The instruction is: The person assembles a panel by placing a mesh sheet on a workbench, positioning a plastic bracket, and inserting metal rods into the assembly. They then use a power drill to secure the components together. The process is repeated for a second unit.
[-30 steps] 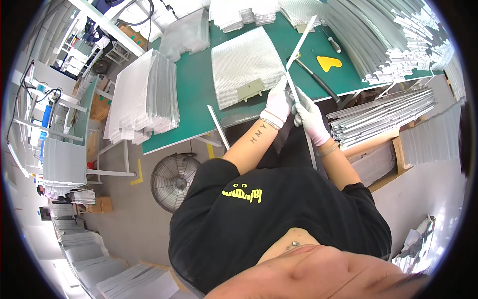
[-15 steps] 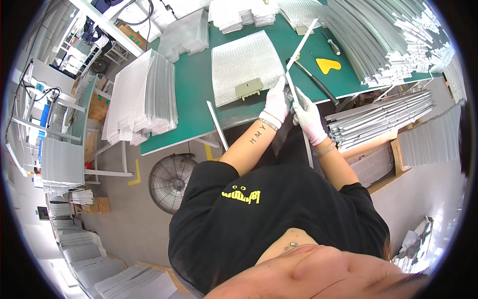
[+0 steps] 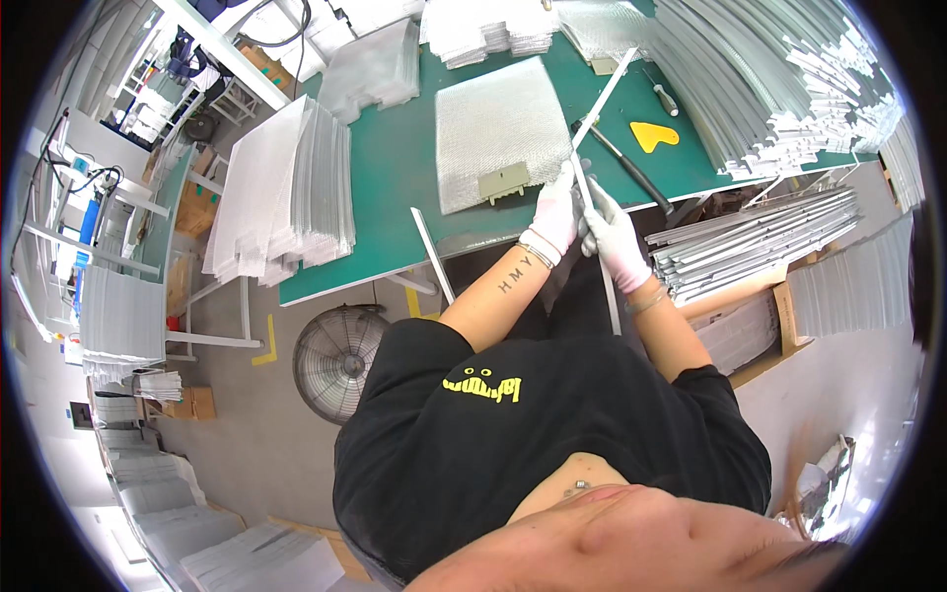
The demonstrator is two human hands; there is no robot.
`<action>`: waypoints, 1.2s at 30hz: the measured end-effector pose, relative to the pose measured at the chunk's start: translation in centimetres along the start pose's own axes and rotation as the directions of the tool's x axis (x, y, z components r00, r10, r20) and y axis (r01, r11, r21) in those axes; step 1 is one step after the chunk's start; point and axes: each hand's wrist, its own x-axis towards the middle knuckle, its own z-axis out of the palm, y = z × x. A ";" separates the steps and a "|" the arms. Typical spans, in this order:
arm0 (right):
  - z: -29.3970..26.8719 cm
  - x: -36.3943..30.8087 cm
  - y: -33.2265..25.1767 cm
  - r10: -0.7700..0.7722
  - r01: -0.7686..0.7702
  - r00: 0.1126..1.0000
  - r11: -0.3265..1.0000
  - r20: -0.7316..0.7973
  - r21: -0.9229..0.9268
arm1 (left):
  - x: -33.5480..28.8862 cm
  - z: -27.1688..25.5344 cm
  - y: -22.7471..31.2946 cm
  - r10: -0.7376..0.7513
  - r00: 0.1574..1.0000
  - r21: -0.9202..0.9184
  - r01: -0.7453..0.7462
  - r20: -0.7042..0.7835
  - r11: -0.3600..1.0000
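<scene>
My white-gloved left hand (image 3: pixel 555 214) is closed around the place where two thin silver metal strips meet at the table's front edge. Close beside it, my gloved right hand (image 3: pixel 617 242) grips the near metal strip (image 3: pixel 606 286), which runs down toward my body. The far metal strip (image 3: pixel 604 97) slants up and right over the table. Left of my hands lies a silvery mesh sheet (image 3: pixel 498 123), with a grey-green notched block (image 3: pixel 504 182) on its near edge. Another pale strip (image 3: pixel 431 252) sticks out past the table edge. My fingertips are partly hidden.
On the green table (image 3: pixel 395 163) are a hammer (image 3: pixel 636 173), a screwdriver (image 3: pixel 667 100) and a yellow scraper (image 3: pixel 654 136). Mesh stacks (image 3: pixel 281 187) stand left, strip piles (image 3: pixel 740 89) right. More strips (image 3: pixel 760 237) lie below at right. A floor fan (image 3: pixel 345 363) stands left of me.
The mesh sheet has shifted slightly right and turned a little. The whole view has moved slightly. Both hands keep their hold on the strips.
</scene>
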 end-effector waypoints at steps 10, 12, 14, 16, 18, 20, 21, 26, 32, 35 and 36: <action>-1.1 9.5 -1.4 0.247 -0.208 0.955 0.954 0.166 -0.218 | -8.4 -0.5 2.9 0.045 0.997 0.021 -0.046 0.061 0.999; -1.6 9.2 -1.4 0.237 -0.228 0.953 0.971 0.191 -0.070 | -11.5 -2.5 8.3 0.188 0.982 0.517 -0.179 0.034 0.837; -2.4 9.3 -1.0 0.226 -0.247 0.940 0.968 0.256 0.052 | -12.5 -7.3 12.7 0.352 0.931 0.837 -0.268 0.097 0.478; -1.5 8.7 -1.5 0.213 -0.247 0.933 0.965 0.291 0.085 | -11.1 -12.6 16.2 0.452 0.890 0.861 -0.276 0.061 0.426; -0.3 8.1 -1.6 0.205 -0.227 0.943 0.972 0.262 0.056 | -10.7 -12.9 17.7 0.374 0.927 0.712 -0.283 0.030 0.643; -0.5 7.6 -1.9 0.166 -0.189 0.953 0.979 0.255 0.071 | -11.4 -9.2 17.9 0.202 0.971 0.437 -0.238 0.129 0.867; -0.5 7.4 -2.0 0.145 -0.169 0.956 0.983 0.257 0.077 | -11.9 -7.8 18.1 0.181 0.954 0.371 -0.261 0.238 0.891; -0.7 5.0 -4.5 0.019 -0.036 0.972 0.997 0.234 0.070 | -13.5 -6.8 18.5 0.324 0.944 0.631 -0.287 0.060 0.721; 0.4 3.0 -6.5 -0.067 0.069 0.962 0.998 0.263 -0.001 | -15.6 -3.2 16.5 0.574 0.807 0.684 -0.497 0.140 0.533; 0.8 2.0 -7.1 -0.093 0.100 0.952 0.995 0.293 -0.008 | -17.4 -2.2 16.7 0.560 0.810 0.626 -0.529 0.172 0.573; 0.8 1.6 -7.3 -0.104 0.112 0.947 0.994 0.305 -0.009 | -17.9 -1.8 16.7 0.593 0.787 0.596 -0.561 0.171 0.574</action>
